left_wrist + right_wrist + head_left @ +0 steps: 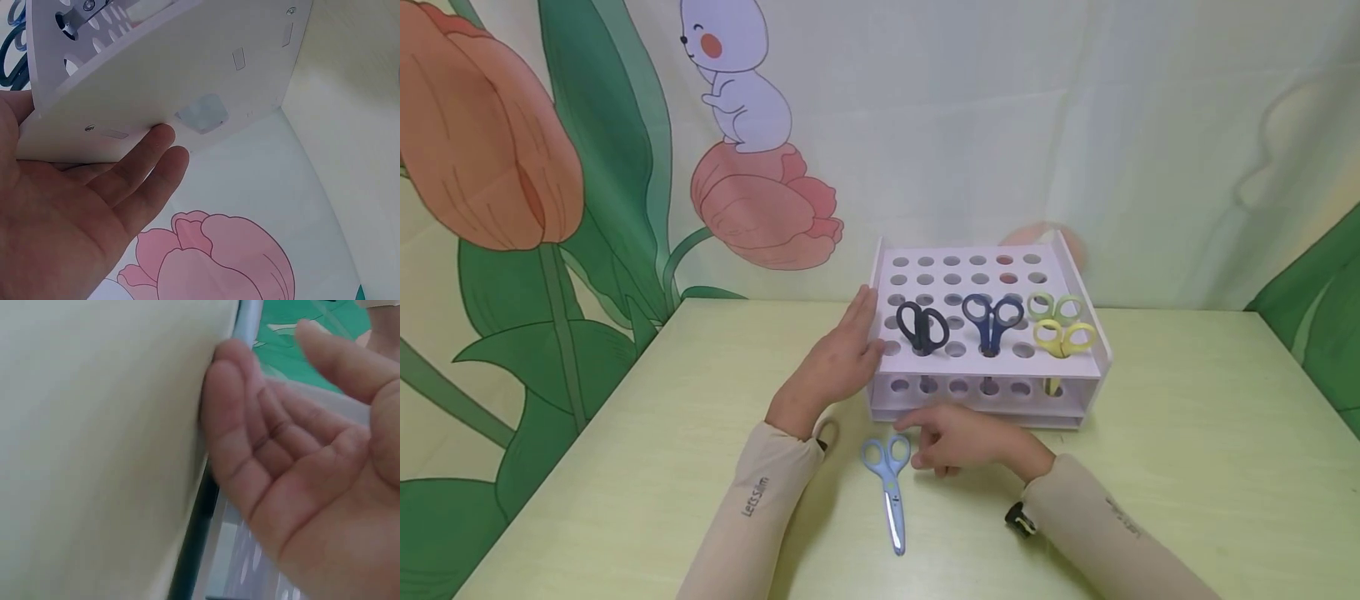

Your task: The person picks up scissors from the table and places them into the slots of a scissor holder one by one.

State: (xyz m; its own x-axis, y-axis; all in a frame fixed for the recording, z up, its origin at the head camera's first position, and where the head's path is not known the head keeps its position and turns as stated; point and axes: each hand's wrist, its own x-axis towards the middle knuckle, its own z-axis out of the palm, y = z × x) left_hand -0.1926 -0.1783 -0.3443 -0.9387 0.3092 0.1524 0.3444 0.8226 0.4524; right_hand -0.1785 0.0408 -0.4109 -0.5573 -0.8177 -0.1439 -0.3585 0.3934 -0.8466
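Touching white perforated rack (970, 366) with straight-fingered left grip (841, 357) from beige sleeve (758, 483) lettered "Letsslim", holding loose, empty right grip (962, 437) beside light-blue scissors (891, 483)!

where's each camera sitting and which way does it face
Head: worn on the head, facing forward and down at the white rack and light blue scissors; left hand, right hand and both sleeves show.
Left wrist: on that wrist, facing the rack's outer side; the left hand shows, palm side.
Right wrist: on that wrist, facing a pale surface; the right hand shows, palm side.
Head and left wrist share the left hand at the rack.
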